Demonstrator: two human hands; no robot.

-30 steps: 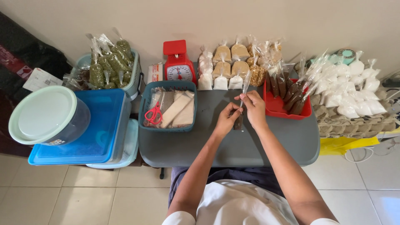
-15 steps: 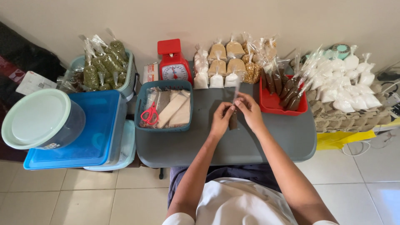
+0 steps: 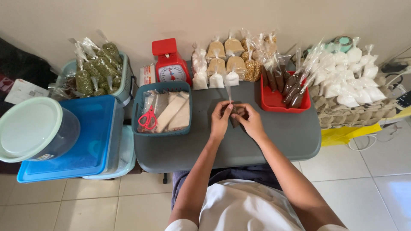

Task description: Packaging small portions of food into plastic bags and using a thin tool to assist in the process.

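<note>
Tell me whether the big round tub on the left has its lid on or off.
On. The pale green lid sits flat over the round tub, covering its whole mouth; its contents cannot be seen.

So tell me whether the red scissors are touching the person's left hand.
Apart. The head view shows the red scissors lying inside the teal basket, while the left hand is over the grey table at a small brown-filled bag, bare tabletop between them.

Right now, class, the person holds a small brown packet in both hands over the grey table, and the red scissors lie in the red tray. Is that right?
Not quite. The head view shows the red scissors in the teal basket, not the red tray. The left hand and right hand do hold the brown packet over the grey table.
</note>
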